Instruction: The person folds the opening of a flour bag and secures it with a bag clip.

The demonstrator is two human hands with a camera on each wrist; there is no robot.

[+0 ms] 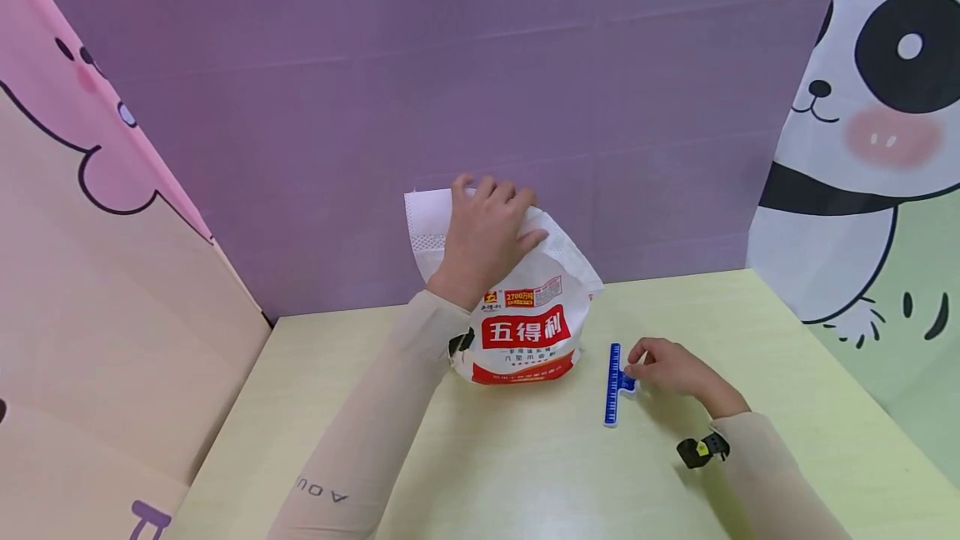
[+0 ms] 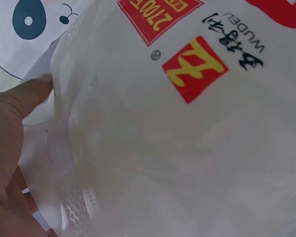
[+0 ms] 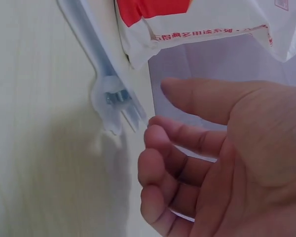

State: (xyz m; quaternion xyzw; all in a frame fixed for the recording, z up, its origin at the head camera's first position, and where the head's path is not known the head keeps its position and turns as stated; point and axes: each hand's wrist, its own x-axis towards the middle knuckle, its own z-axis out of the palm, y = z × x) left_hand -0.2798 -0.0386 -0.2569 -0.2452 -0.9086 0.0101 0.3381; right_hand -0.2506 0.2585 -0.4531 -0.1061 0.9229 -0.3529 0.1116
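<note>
A white flour bag point(image 1: 525, 332) with red and orange print stands upright on the table, its top folded over. My left hand point(image 1: 487, 236) grips that top edge, thumb on the printed side and fingers over the back; in the left wrist view the thumb point(image 2: 34, 96) presses the white plastic. To the right of the bag lies a blue and white bag clip point(image 1: 612, 386), its pale underside and small metal spring showing in the right wrist view. Beside the clip's handle is my right hand point(image 1: 667, 367), fingers loosely bent. In the right wrist view a gap separates thumb and fingertips, with nothing between them.
The pale wooden table point(image 1: 510, 473) reaches back to a purple cloth wall point(image 1: 480, 90). Printed panels flank it, a pink figure point(image 1: 82, 107) on the left and a panda point(image 1: 862, 123) on the right. A black device point(image 1: 701, 450) is strapped on the right wrist.
</note>
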